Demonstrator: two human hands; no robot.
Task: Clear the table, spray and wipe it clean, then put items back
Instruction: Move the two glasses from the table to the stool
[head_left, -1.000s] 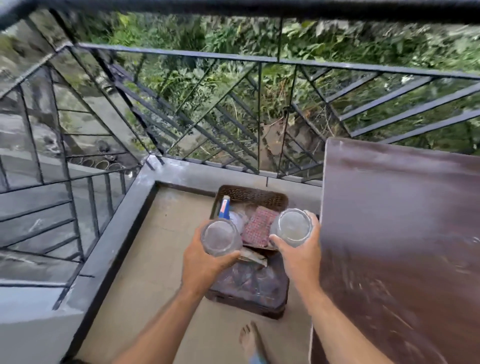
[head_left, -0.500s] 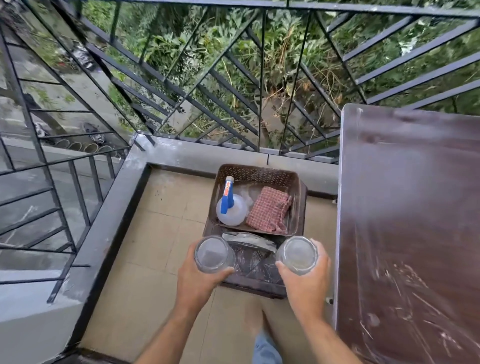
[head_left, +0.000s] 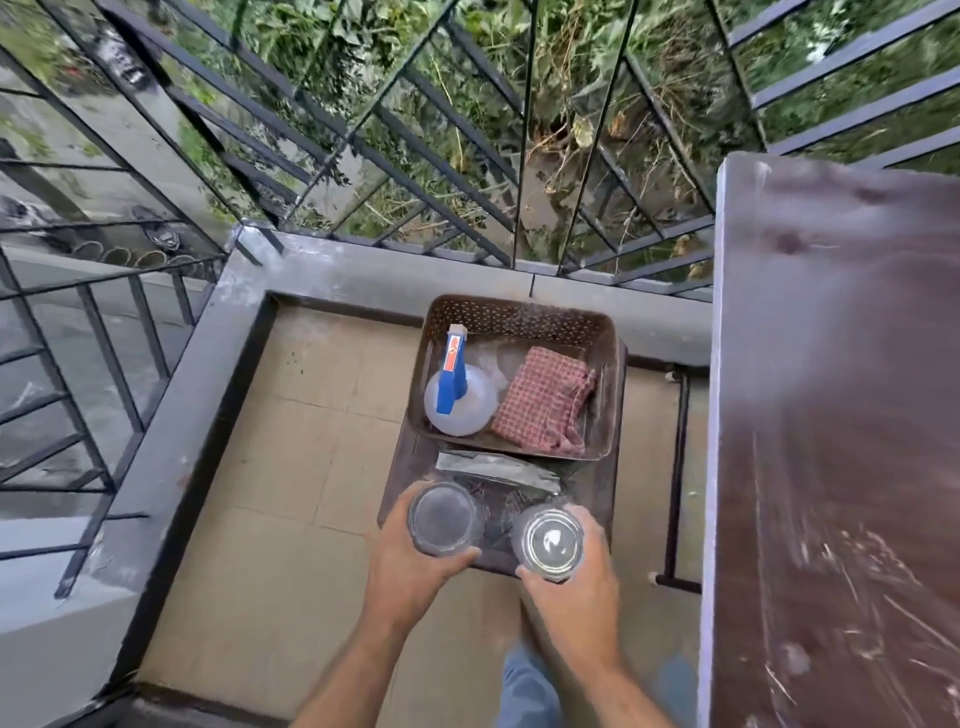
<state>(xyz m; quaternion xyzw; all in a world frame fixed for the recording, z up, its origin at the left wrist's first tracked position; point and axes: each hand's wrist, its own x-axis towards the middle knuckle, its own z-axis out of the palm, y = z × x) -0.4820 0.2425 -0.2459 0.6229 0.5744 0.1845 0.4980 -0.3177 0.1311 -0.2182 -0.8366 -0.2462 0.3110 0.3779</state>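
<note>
Both hands have sunk lower than half a second ago, and the two glasses they carry now sit right over the near end of the low dark stool (head_left: 592, 483), where before they hovered nearer its front edge. The left hand (head_left: 410, 577) is wrapped around the left glass (head_left: 443, 518), fingers curled on its far side and thumb on the near side. The right hand (head_left: 576, 597) clasps the right glass (head_left: 547, 540) the same way. Whether either glass already touches the stool top cannot be told from above. The view has also tipped further downward, so a blue trouser leg (head_left: 524, 691) shows between the forearms.

Just beyond the glasses lies a flat silvery packet (head_left: 496, 470) on the stool. Behind it, on the stool's far end, rests a brown perforated basket (head_left: 514, 317) holding a clear spray bottle (head_left: 457, 405) with a blue trigger on the left and a red checked cloth (head_left: 543, 402) touching it on the right.

The brown table (head_left: 841, 415) fills the right side, its top bare and streaked with marks. A black metal railing (head_left: 415, 171) closes the balcony's tiled floor (head_left: 291, 467), with green plants beyond it.
</note>
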